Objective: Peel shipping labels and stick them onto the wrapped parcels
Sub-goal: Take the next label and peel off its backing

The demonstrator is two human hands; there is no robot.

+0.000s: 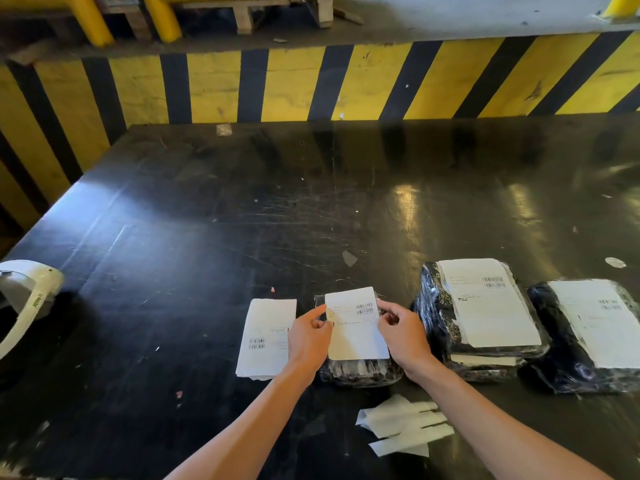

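Observation:
A white shipping label [356, 327] with barcodes lies over a small black wrapped parcel [360, 374] near the table's front edge. My left hand [308, 341] pinches the label's left edge. My right hand [403, 336] pinches its right edge. A stack of unpeeled labels [263, 337] lies just left of my left hand. To the right stand a stack of black parcels [436, 306] with a label on top and a further labelled parcel [554, 351].
Peeled backing strips [405, 427] lie in a loose pile at the front, between my forearms. A white device [24, 299] sits at the table's left edge. A yellow and black striped wall [277, 84] runs behind the black table [242, 202].

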